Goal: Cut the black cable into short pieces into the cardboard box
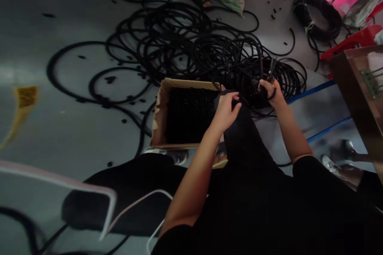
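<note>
From the head view, the right hand (273,90) grasps dark-bladed scissors (272,72), blades pointing away beyond the fingers, beside the black tubing (260,55); the left hand (229,109), loosely curled and empty, rests near the carton (158,123).

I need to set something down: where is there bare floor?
Floor is mostly bare between the yellow strip and the large hose loop, and between the blue bars. It is crowded beyond the cardboard box, where tangled black hose runs to the right hand.
</note>
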The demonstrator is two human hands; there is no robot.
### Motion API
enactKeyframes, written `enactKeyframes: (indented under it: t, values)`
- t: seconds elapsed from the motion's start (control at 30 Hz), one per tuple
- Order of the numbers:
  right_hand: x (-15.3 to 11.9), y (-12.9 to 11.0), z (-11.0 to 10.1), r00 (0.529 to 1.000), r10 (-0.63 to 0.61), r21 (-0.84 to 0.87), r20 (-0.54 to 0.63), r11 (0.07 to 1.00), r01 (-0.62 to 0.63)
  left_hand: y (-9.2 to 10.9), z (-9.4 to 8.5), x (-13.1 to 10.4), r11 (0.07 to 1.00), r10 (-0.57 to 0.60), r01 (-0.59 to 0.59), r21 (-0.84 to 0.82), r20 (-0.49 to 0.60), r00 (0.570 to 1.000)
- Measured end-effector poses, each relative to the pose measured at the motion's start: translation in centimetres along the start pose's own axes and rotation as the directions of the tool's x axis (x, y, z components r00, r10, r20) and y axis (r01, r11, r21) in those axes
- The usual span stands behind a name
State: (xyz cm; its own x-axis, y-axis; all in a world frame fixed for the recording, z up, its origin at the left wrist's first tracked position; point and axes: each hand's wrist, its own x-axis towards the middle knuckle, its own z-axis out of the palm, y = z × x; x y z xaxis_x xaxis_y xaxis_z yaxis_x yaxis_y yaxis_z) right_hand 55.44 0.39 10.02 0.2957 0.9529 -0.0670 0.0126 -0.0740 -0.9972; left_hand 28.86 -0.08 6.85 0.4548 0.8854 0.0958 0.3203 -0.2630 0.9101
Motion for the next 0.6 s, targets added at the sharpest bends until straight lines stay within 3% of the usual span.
enactKeyframes:
  t: [0.2,0.37,0.43,0.5,0.57,0.6]
  values:
    - [-3.9,2.7,4.1,0.99,0.131,0.003,-0.046,0.991,-0.131,2.6,2.3,-0.5,0.964,-0.129,0.176,-0.202,0.224,0.966]
    - [-4.6,2.5,4.5,0.993,0.081,-0.058,-0.083,0.995,-0.086,3.0,3.9,-0.1,0.921,-0.245,0.311,-0.236,0.27,0.931]
    - [-4.4,2.5,3.6,0.997,0.039,-0.097,-0.065,0.994,-0.045,2.4,3.8,0.4,0.883,-0.246,0.321,-0.343,0.245,0.938]
    - [-4.3,3.1,2.3,0.996,0.062,-0.093,-0.058,0.993,-0.067,1.6,2.5,1.1,0.81,-0.25,0.306,-0.5,0.177,0.952]
    - [-4.5,4.5,0.8,0.988,0.13,-0.067,-0.084,0.988,-0.136,1.2,-0.2,2.0,0.726,-0.275,0.224,-0.651,0.023,0.961]
    - [-4.7,5.4,0.2,0.979,0.176,-0.06,-0.102,0.981,-0.182,1.4,-2.0,2.4,0.702,-0.294,0.138,-0.698,-0.108,0.95]
